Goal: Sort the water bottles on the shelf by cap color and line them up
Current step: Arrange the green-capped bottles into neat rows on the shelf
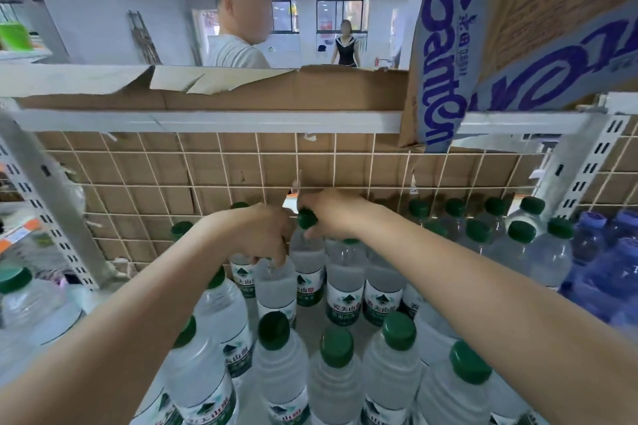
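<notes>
Several clear water bottles with green caps (pixel 336 345) stand packed on the shelf, from the front edge to the wire grid at the back. My left hand (pixel 257 235) reaches over them and grips the top of a bottle (pixel 276 286) in the middle row; its cap is hidden under my fingers. My right hand (pixel 336 214) holds the neck of a neighbouring green-capped bottle (pixel 307 262), whose cap (pixel 306 218) shows beside my thumb. Blue-tinted bottles with purple caps (pixel 592 221) stand at the far right.
A white wire grid (pixel 207 169) backed by cardboard closes the shelf's rear. An upper shelf rail (pixel 241 121) with cardboard and a printed carton (pixel 445 55) hangs overhead. Slotted white uprights (pixel 51 203) flank both sides. Two people stand beyond the shelf.
</notes>
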Motion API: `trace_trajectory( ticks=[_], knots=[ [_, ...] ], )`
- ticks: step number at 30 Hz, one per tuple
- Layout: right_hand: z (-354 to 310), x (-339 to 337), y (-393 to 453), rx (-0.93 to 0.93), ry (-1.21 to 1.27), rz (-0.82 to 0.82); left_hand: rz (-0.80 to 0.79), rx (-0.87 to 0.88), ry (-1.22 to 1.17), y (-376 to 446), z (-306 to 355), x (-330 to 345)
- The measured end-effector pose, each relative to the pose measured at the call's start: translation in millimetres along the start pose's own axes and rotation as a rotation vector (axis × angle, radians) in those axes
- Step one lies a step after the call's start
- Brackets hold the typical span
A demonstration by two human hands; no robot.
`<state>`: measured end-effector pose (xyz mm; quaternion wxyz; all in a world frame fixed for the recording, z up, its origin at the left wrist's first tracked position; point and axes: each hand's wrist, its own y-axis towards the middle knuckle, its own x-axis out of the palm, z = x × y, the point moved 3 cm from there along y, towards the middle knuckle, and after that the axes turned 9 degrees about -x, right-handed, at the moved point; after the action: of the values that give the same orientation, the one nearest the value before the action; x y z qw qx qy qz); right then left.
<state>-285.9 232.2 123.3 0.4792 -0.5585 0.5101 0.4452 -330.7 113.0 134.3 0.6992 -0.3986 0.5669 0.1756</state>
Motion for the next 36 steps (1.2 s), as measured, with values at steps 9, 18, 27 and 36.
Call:
trace_trajectory(
  ticks=[9, 18, 27, 36],
  knots=[
    [8.9, 6.3, 23.6, 0.051, -0.064, 0.0, 0.043, 0.083, -0.083, 16.7, -0.5, 2.3],
    [17.9, 5.3, 32.7, 0.057, -0.164, 0.051, 0.115, 0.127, -0.166, 28.1, 17.9, 4.5],
    [19.9, 4.4, 20.6, 0.032, -0.035, 0.039, 0.078, 0.056, -0.238, 26.6, 22.3, 10.0],
    [-15.8, -18.3, -5.3, -0.084, 0.115, 0.264, 0.198, -0.087, -0.13, -11.8, -25.2, -11.3]
  ],
)
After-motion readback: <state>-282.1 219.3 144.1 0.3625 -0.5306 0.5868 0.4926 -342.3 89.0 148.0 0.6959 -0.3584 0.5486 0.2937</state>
